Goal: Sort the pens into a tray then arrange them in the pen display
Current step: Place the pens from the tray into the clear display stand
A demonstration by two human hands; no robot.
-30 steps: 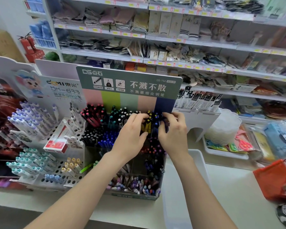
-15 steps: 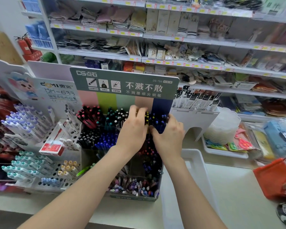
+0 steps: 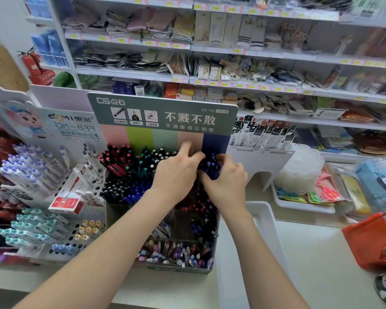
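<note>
Hands have drawn together since a second ago: then they sat apart over the back row, now they meet at its right end, below the navy stripe of the display (image 3: 163, 118). Left to right as we read it. Rack (image 3: 54, 197) of capped pens at far left, nobody touching it. Display next: its back rows stand full and grouped by colour, while the front bin (image 3: 176, 253) holds a mixed jumble. Left hand (image 3: 176, 177): fingers curled against the left side of a bunch of blue pens (image 3: 210, 167), one finger lifted above it and blurred. Right hand (image 3: 226, 184): fingers wrapped round the same bunch from the right and below. The bunch stands upright at the back right compartment; we cannot tell whether it is seated or held just above. Tray (image 3: 265, 217) lies just right of the display, partly behind the right forearm; what shows of it is bare white plastic. Basket (image 3: 366, 239), red, further right. Our judgement: with no pens showing in the tray and most colours already standing in order, arranging looks well along. The blue bunch is the step in hand. The mixed front bin seems to be what is left.
</note>
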